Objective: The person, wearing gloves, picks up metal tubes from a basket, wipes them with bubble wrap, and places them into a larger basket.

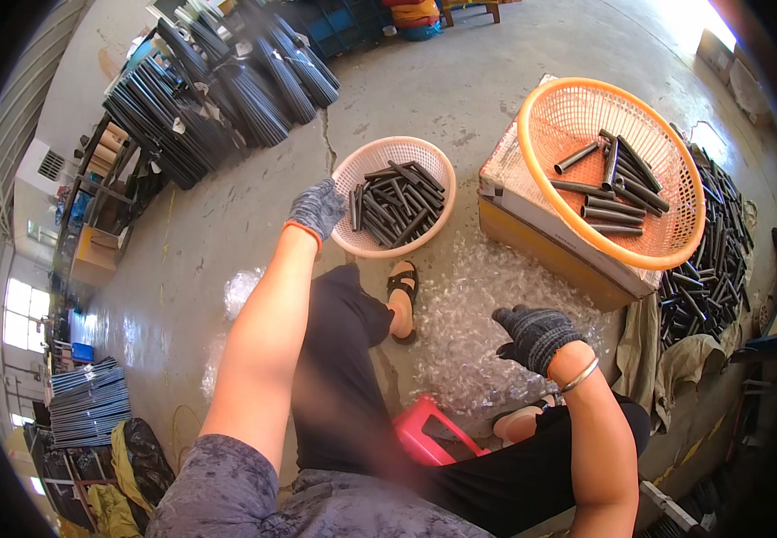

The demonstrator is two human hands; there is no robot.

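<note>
My left hand (319, 210), in a grey knit glove with an orange cuff, reaches out to the left rim of a pale pink mesh basket (436, 154). Its fingers are curled over the rim, and what they hold, if anything, does not show clearly. Many short black tubes (399, 202) lie heaped in that basket, one of them upright close to my fingertips. My right hand (539, 337), in a dark grey glove, hovers below the larger orange basket (689, 235). Its fingers are half bent and apart, with nothing seen between them. Several black tubes (612, 215) lie loose inside the orange basket.
The orange basket rests tilted on a cardboard box (532, 240). Right of it spreads a big pile of black tubes (711, 260). Clear plastic scraps (469, 332) cover the floor around my feet, beside a pink stool (433, 435). Bundled long dark rods (218, 99) stand at the far left.
</note>
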